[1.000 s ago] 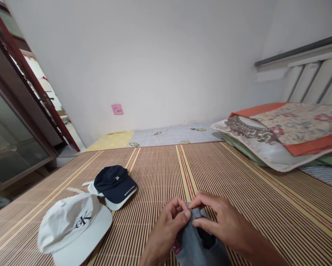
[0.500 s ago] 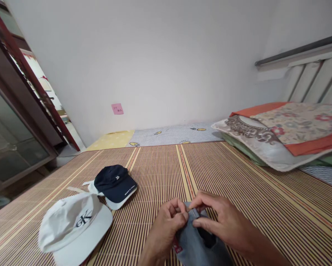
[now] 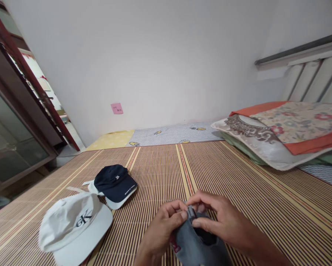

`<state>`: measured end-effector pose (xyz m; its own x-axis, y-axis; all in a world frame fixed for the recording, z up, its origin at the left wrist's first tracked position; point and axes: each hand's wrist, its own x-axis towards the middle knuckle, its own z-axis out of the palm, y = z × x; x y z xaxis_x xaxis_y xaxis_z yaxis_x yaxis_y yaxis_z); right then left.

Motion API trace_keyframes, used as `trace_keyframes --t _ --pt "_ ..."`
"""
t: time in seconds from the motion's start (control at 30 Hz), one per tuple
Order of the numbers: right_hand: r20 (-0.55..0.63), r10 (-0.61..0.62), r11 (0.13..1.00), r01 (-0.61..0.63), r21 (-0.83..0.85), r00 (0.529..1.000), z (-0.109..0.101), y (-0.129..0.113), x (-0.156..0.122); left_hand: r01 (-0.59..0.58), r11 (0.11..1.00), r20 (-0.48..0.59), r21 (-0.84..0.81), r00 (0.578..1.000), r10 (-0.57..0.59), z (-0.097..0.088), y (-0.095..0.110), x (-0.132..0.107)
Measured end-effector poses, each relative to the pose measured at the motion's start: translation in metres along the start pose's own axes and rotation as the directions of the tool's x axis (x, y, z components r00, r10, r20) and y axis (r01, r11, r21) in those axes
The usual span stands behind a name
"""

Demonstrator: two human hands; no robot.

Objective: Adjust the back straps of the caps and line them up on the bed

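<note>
Low in the middle of the view, both my hands pinch the back strap of a grey cap (image 3: 195, 245) that rests on the striped bamboo mat (image 3: 166, 170). My left hand (image 3: 161, 231) grips the strap from the left with thumb and fingers closed. My right hand (image 3: 223, 221) pinches the small metal buckle (image 3: 191, 213) from the right. A red tag shows on the cap's left side. The cap's lower part runs out of the view.
A white cap (image 3: 73, 227) with a dark logo lies at the lower left, and a navy cap (image 3: 114, 184) with a white brim just beyond it. Stacked pillows (image 3: 282, 133) lie at the right by a headboard. A glass door stands at the left.
My fingers have shifted slightly on the strap and buckle, and the cap has tipped a little. The two other caps have not moved.
</note>
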<state>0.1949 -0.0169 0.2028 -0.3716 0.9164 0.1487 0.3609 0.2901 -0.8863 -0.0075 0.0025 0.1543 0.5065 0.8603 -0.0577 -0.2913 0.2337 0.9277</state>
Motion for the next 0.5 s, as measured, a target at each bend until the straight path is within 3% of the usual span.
trace_keyframes --t 0.2,0.5 --pt "0.109 0.006 0.979 -0.028 0.203 0.994 -0.003 0.009 -0.001 -0.008 0.999 0.008 -0.052 1.0 0.008 -0.007 0.003 -0.001" --pt "0.053 -0.033 0.952 0.016 0.306 0.998 -0.002 0.018 -0.001 -0.013 0.998 0.019 -0.059 1.0 0.014 -0.006 0.005 -0.002"
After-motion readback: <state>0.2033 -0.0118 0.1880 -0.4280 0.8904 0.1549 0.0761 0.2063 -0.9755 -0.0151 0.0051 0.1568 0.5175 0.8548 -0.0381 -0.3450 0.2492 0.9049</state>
